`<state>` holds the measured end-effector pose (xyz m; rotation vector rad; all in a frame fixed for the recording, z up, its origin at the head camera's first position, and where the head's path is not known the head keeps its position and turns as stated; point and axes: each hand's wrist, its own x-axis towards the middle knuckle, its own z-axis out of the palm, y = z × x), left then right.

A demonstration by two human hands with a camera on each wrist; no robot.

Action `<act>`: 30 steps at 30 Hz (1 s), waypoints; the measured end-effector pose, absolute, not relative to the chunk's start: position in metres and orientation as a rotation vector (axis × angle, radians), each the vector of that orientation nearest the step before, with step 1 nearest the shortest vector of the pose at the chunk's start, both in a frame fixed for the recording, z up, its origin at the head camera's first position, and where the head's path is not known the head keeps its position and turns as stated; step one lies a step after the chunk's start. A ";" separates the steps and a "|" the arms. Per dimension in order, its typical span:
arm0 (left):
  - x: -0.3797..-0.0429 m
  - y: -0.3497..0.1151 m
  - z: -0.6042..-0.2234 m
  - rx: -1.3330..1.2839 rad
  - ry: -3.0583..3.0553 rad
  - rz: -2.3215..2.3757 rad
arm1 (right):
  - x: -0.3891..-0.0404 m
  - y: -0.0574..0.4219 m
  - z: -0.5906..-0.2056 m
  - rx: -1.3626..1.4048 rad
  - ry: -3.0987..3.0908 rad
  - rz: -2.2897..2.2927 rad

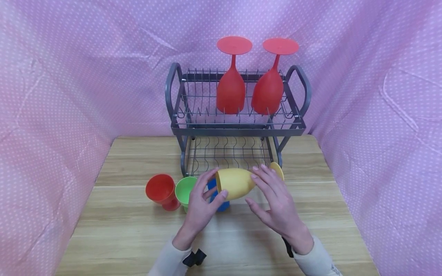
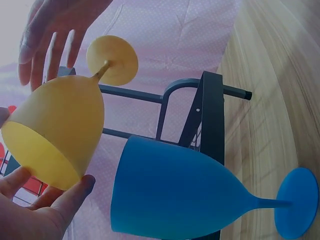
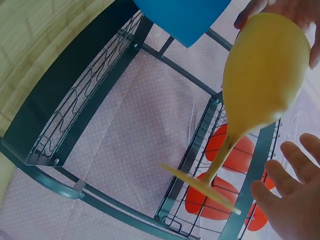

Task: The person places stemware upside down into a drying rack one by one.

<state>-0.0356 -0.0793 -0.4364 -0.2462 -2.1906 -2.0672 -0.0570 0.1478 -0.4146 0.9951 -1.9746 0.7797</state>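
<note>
My left hand (image 1: 202, 203) grips a yellow plastic wine goblet (image 1: 236, 183) around its rim, thumb on the near side and fingers on the far side. The goblet lies tilted on its side in the air, mouth to the left, its foot pointing right. Beside the base of the bowl, my right hand (image 1: 276, 203) is spread with fingers extended; in the right wrist view it holds nothing and its fingertips (image 3: 260, 190) are apart from the yellow stem. A blue goblet (image 2: 175, 190) stands upright on the table under the left hand, partly hidden in the head view.
Left of the blue goblet stand a green goblet (image 1: 184, 188) and a red goblet (image 1: 160, 188), mouths up. Behind is a two-tier grey dish rack (image 1: 238, 132). Two more red goblets (image 1: 230, 92) rest upside down on its upper tier. Pink dotted cloth (image 1: 69, 96) surrounds the wooden table (image 1: 138, 237).
</note>
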 end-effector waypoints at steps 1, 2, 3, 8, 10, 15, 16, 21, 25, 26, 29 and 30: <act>-0.035 -0.080 -0.436 -0.240 -2.187 -2.069 | -0.058 0.148 -0.415 0.987 -1.959 0.789; -0.035 -0.080 -0.436 -0.238 -2.180 -2.071 | -0.058 0.149 -0.415 0.978 -1.945 0.801; -0.035 -0.080 -0.436 -0.234 -2.175 -2.072 | -0.059 0.149 -0.415 0.967 -1.934 0.811; -0.035 -0.081 -0.434 -0.211 -2.158 -2.082 | -0.061 0.150 -0.418 0.893 -1.899 0.855; -0.035 -0.082 -0.434 -0.198 -2.153 -2.089 | -0.061 0.150 -0.420 0.850 -1.902 0.867; -0.035 -0.085 -0.434 -0.165 -2.133 -2.106 | -0.062 0.153 -0.429 0.742 -1.931 0.937; -0.035 -0.086 -0.434 -0.159 -2.127 -2.110 | -0.063 0.154 -0.431 0.720 -1.944 0.963; -0.036 -0.089 -0.434 -0.155 -2.092 -2.130 | -0.063 0.158 -0.438 0.600 -2.022 1.178; -0.036 -0.091 -0.433 -0.166 -2.054 -2.147 | -0.060 0.159 -0.438 0.477 -2.062 1.481; -0.036 -0.091 -0.433 -0.169 -2.039 -2.155 | -0.058 0.158 -0.437 0.450 -2.061 1.557; -0.034 -0.092 -0.431 -0.169 -1.984 -2.196 | -0.056 0.155 -0.436 0.366 -2.055 1.753; -0.034 -0.092 -0.430 -0.171 -1.964 -2.211 | -0.056 0.154 -0.436 0.345 -2.049 1.810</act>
